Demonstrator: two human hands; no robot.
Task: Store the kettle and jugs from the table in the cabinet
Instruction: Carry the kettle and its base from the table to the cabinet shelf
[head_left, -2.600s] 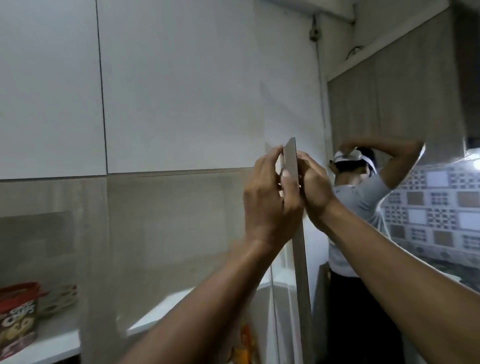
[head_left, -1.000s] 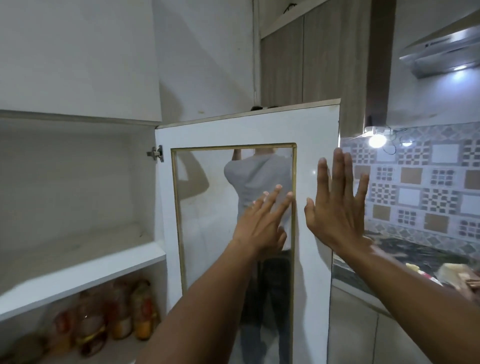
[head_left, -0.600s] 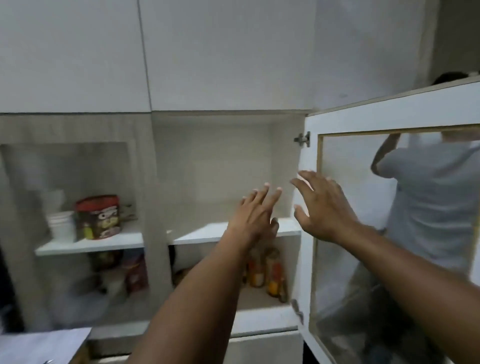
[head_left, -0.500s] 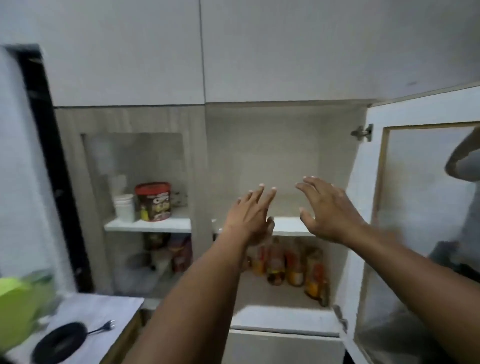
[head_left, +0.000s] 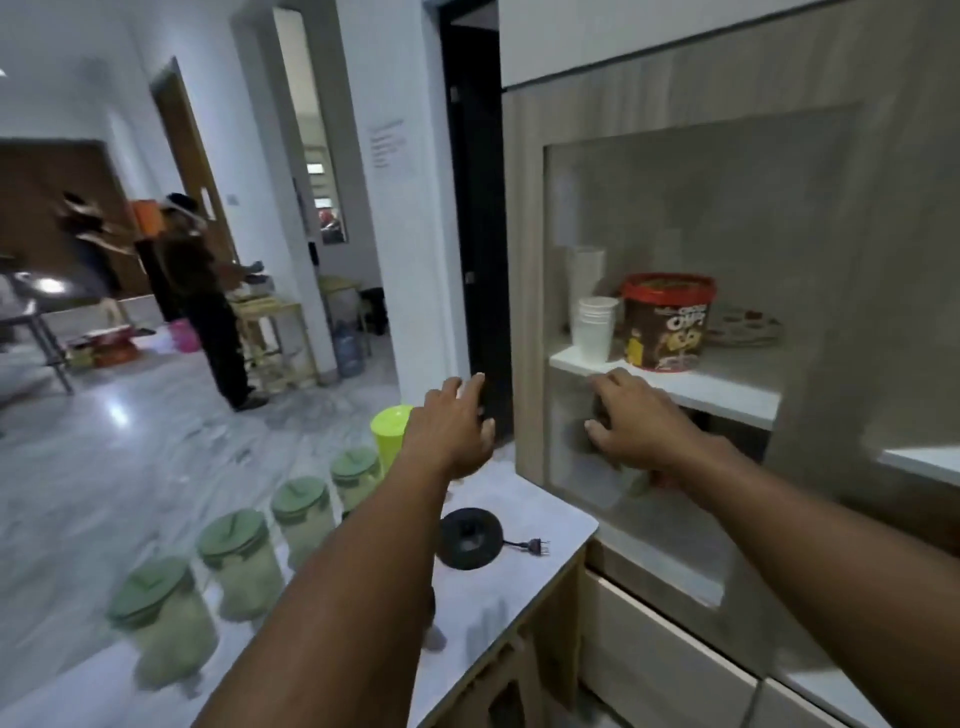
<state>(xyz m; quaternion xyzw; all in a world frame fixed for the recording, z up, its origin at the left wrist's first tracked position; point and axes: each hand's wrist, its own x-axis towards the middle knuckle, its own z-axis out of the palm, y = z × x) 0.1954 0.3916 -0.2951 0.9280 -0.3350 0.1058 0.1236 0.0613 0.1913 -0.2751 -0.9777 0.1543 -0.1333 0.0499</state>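
Observation:
Several clear jugs with green lids (head_left: 236, 564) stand in a row on the white table (head_left: 540, 514), with a lime green jug (head_left: 390, 431) at the far end. A black kettle base (head_left: 470, 536) with its plug lies on the table near the cabinet. My left hand (head_left: 451, 427) hovers open above the table beside the lime jug, holding nothing. My right hand (head_left: 631, 420) is spread in front of the glass door of the wooden cabinet (head_left: 675, 270), empty. No kettle body is in view.
Behind the glass, a shelf holds stacked white cups (head_left: 595, 327), a red-lidded snack tub (head_left: 666, 322) and a plate. A dark doorway (head_left: 472, 208) lies left of the cabinet. Two people (head_left: 202, 291) stand across the tiled floor near a small table.
My view has swung left and down from the open cabinet compartment to the table with the jugs. Both hands dropped lower, still empty and open.

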